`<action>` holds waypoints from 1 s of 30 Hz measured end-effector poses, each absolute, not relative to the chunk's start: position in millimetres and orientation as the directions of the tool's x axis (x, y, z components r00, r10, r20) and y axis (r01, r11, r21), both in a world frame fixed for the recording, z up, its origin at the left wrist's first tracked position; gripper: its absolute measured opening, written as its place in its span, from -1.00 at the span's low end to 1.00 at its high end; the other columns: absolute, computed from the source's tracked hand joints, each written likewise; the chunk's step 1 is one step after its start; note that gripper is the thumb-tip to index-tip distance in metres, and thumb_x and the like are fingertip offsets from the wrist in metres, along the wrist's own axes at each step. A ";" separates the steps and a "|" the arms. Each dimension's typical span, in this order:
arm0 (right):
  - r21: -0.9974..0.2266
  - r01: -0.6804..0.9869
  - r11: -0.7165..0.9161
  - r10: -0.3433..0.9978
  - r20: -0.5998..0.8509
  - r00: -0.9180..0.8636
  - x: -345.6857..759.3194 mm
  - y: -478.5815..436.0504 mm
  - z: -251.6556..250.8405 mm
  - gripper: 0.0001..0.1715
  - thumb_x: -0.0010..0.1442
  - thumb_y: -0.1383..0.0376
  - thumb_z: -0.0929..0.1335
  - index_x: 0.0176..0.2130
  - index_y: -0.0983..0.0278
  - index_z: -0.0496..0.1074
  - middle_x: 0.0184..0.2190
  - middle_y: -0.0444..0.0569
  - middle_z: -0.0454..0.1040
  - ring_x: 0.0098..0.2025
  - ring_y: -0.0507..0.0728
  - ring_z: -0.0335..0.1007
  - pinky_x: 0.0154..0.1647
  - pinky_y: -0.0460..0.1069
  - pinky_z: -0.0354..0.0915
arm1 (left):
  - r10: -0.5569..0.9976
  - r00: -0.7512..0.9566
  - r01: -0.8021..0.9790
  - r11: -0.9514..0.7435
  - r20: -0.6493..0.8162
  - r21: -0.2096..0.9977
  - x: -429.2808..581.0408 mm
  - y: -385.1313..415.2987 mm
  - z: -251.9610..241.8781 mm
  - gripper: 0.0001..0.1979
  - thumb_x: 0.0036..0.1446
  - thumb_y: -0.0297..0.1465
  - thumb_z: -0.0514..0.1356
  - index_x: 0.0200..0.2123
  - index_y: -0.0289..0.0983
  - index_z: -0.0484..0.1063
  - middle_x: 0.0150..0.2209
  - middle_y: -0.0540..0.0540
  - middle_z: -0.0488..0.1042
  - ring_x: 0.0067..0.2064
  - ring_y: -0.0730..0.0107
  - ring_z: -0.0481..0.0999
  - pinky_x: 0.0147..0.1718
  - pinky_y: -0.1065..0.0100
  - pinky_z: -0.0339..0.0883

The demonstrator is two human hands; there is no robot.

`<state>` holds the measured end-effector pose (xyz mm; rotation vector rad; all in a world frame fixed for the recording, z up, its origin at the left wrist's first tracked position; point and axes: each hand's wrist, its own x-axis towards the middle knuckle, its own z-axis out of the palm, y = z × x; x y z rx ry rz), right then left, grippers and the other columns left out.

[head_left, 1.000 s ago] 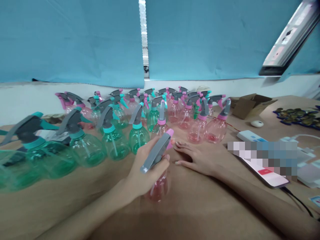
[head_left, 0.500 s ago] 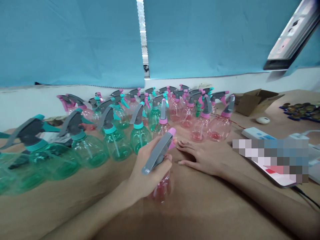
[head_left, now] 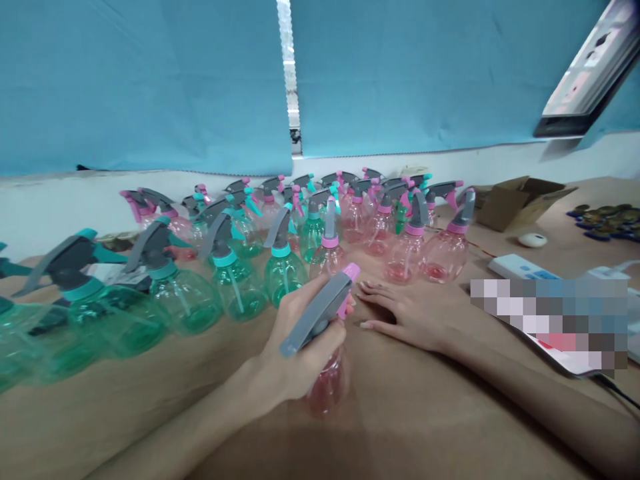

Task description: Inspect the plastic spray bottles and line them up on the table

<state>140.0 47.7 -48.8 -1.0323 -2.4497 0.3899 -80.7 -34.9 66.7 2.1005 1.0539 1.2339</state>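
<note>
My left hand (head_left: 297, 343) is wrapped round the neck of a pink spray bottle (head_left: 327, 390) with a grey and pink trigger head. Its fingers partly hide the collar and trigger. The bottle is at the front middle of the brown table (head_left: 400, 427). To its right, my right hand (head_left: 407, 313) lies palm down on the table, fingers stretched out and holding nothing. Just behind my left hand are a green spray bottle (head_left: 286, 275) and another pink spray bottle (head_left: 330, 250).
Several green spray bottles (head_left: 187, 300) line the left side, and pink ones (head_left: 406, 257) stand behind my right hand. Rightward are an open cardboard box (head_left: 520, 207), a white mouse (head_left: 532, 240), a power strip (head_left: 523, 270), a partly blurred phone (head_left: 565, 363) and a pile of small dark items (head_left: 605, 221).
The view has shifted slightly, so most things appear a little further right. The pink bottle in my left hand sits slightly lower in view. My right hand stays flat on the table.
</note>
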 end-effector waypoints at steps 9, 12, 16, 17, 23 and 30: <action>-0.406 0.614 0.677 0.733 0.295 -0.613 140.1 46.5 -46.4 -0.27 0.18 -0.09 0.27 0.20 0.22 0.23 0.22 0.07 0.21 0.27 0.25 0.04 0.26 0.24 0.02 | 0.875 0.233 0.383 -0.483 0.424 0.787 -76.8 -33.2 65.6 -0.84 -0.07 -0.55 0.05 -0.37 -0.23 0.27 -0.56 0.12 0.13 -0.54 0.52 0.12 -0.60 0.46 0.06; -0.402 0.615 0.678 0.732 0.292 -0.616 139.5 45.6 -44.4 -0.27 0.18 -0.09 0.27 0.20 0.23 0.23 0.22 0.07 0.21 0.28 0.25 0.03 0.27 0.23 0.01 | 0.863 0.237 0.389 -0.504 0.446 0.771 -76.6 -33.0 64.2 -0.85 -0.06 -0.55 0.07 -0.37 -0.22 0.26 -0.56 0.12 0.13 -0.54 0.52 0.12 -0.60 0.46 0.05; -0.403 0.615 0.678 0.732 0.285 -0.619 138.6 45.7 -42.9 -0.26 0.18 -0.09 0.26 0.20 0.25 0.22 0.22 0.08 0.21 0.28 0.25 0.02 0.27 0.23 0.00 | 0.862 0.217 0.381 -0.507 0.458 0.773 -75.2 -33.6 63.9 -0.88 -0.06 -0.55 0.07 -0.43 -0.22 0.21 -0.56 0.13 0.11 -0.55 0.52 0.09 -0.60 0.44 0.04; -0.404 0.615 0.678 0.731 0.283 -0.621 138.5 45.8 -42.8 -0.25 0.19 -0.09 0.26 0.21 0.27 0.22 0.22 0.10 0.20 0.28 0.25 0.02 0.27 0.23 0.00 | 0.861 0.208 0.383 -0.508 0.464 0.772 -74.7 -33.9 63.9 -0.87 -0.05 -0.55 0.06 -0.44 -0.22 0.19 -0.56 0.13 0.10 -0.55 0.53 0.08 -0.60 0.44 0.03; -0.408 0.622 0.668 0.738 0.260 -0.622 137.9 45.3 -41.3 -0.24 0.19 -0.10 0.25 0.21 0.27 0.21 0.23 0.11 0.18 0.29 0.26 0.00 0.27 0.24 -0.01 | 0.849 0.218 0.382 -0.527 0.480 0.759 -75.3 -32.8 64.1 -0.87 -0.07 -0.55 0.07 -0.47 -0.21 0.17 -0.57 0.13 0.09 -0.55 0.52 0.08 -0.57 0.42 0.04; -0.415 0.608 0.676 0.732 0.285 -0.619 138.9 46.2 -45.3 -0.26 0.18 -0.09 0.27 0.22 0.21 0.20 0.23 0.07 0.20 0.28 0.27 0.01 0.26 0.25 0.00 | 0.867 0.219 0.393 -0.498 0.447 0.773 -76.5 -32.2 65.4 -0.89 -0.09 -0.53 0.08 -0.46 -0.22 0.21 -0.57 0.12 0.14 -0.55 0.51 0.11 -0.57 0.42 0.07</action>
